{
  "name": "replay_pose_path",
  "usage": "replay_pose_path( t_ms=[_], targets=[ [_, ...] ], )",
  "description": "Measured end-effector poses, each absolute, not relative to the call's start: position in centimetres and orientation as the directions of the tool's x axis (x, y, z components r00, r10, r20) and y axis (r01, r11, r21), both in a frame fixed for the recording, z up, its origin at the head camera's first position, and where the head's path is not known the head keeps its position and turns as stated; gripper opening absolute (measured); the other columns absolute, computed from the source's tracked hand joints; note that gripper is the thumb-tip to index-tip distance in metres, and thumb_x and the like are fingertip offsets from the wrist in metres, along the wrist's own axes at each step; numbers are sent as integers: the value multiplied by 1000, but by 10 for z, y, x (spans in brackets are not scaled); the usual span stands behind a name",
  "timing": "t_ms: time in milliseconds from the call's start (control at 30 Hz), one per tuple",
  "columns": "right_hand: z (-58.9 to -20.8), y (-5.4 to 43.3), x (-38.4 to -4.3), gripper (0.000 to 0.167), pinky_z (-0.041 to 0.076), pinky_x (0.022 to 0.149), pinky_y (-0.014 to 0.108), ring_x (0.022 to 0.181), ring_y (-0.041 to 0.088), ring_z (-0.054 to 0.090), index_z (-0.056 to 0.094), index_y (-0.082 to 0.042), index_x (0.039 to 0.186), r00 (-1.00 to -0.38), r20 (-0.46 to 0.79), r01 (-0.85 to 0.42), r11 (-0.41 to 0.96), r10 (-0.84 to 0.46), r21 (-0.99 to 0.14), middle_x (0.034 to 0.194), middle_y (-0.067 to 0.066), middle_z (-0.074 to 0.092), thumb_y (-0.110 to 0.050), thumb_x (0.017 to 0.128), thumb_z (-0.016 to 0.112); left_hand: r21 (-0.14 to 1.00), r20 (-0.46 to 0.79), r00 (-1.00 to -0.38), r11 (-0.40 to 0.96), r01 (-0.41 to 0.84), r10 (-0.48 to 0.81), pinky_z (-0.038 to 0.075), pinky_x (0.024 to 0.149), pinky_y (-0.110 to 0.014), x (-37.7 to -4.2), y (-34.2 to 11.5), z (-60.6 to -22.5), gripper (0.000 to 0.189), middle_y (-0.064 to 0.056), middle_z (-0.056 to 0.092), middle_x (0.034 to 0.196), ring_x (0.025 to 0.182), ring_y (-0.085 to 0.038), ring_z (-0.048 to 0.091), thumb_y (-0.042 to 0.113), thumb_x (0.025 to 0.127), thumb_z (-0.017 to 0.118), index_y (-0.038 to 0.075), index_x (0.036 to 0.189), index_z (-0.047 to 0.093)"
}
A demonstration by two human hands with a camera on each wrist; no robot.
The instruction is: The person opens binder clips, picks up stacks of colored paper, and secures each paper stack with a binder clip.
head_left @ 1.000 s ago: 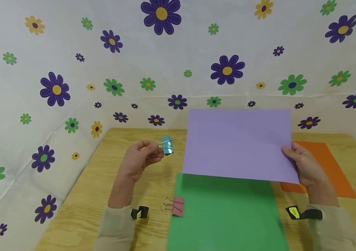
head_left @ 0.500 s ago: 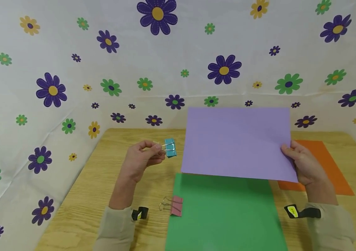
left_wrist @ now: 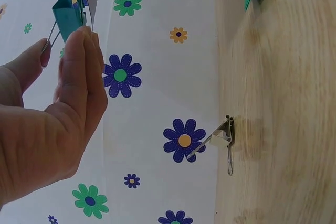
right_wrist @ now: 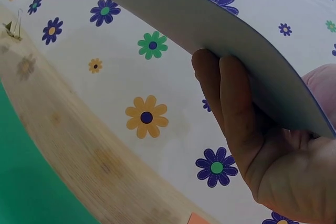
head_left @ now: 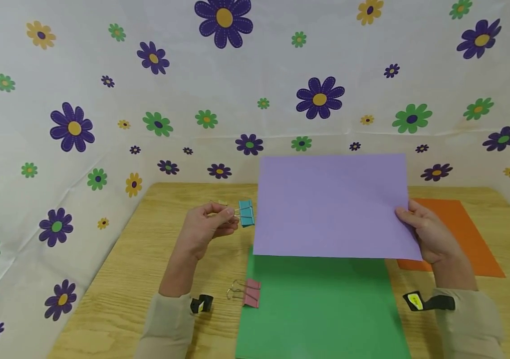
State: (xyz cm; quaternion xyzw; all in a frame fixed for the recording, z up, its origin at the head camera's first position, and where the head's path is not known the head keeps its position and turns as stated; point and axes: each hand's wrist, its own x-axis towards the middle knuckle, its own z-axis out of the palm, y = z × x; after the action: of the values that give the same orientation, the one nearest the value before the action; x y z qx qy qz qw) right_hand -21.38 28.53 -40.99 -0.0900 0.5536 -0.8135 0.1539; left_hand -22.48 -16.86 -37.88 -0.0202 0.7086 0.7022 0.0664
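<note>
My left hand (head_left: 210, 224) pinches a teal binder clip (head_left: 247, 213) by its wire handles, with thumb and fingers. The clip's body faces right, close beside the left edge of a purple sheet of paper (head_left: 331, 204). Whether clip and sheet touch cannot be told. With thumb in front and fingers behind, my right hand (head_left: 430, 232) grips the sheet near its lower right side. The sheet is held raised and tilted above a green sheet (head_left: 322, 309) on the table. A pink binder clip (head_left: 252, 293) sits on the green sheet's left edge.
An orange sheet (head_left: 475, 239) lies on the wooden table (head_left: 116, 299) at the right, partly behind my right hand. A pale binder clip (left_wrist: 223, 137) stands on the table behind my left hand. A flowered white cloth (head_left: 183, 70) encloses the back and left sides.
The purple sheet has shifted left, and its lower edge is more level. The teal clip has moved slightly right and down, narrowing the gap between them. Both hands keep their hold.
</note>
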Motion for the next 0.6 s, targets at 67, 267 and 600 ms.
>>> replay_pose_path(
  t_ms=[67, 267, 600],
  targets=[
    [-410, 284, -214, 31, 60, 71, 37, 88, 19, 74, 60, -28, 127, -935, -28, 154, -335, -352, -930, 105, 0, 73, -16, 108, 40, 992, -123, -990, 22, -122, 68, 59, 72, -26, -225, -169, -379, 24, -6, 72, 81, 73, -14, 72, 10, 97, 64, -11, 108, 59],
    [-412, 284, -215, 30, 60, 71, 36, 88, 18, 74, 57, -27, 129, -932, -20, 141, -309, -363, -940, 105, 0, 73, -15, 108, 39, 991, -132, -988, 47, -128, 80, 59, 72, -26, -224, -168, -378, 26, -9, 72, 83, 73, -13, 72, 9, 97, 64, -13, 111, 58],
    [-412, 286, -215, 31, 60, 71, 36, 88, 19, 74, 56, -27, 130, -928, -11, 139, -317, -372, -938, 106, 1, 73, -14, 108, 38, 987, -142, -987, 93, -134, 76, 59, 72, -27, -227, -170, -381, 25, -9, 72, 85, 73, -13, 71, 10, 98, 63, -11, 111, 59]
  ],
)
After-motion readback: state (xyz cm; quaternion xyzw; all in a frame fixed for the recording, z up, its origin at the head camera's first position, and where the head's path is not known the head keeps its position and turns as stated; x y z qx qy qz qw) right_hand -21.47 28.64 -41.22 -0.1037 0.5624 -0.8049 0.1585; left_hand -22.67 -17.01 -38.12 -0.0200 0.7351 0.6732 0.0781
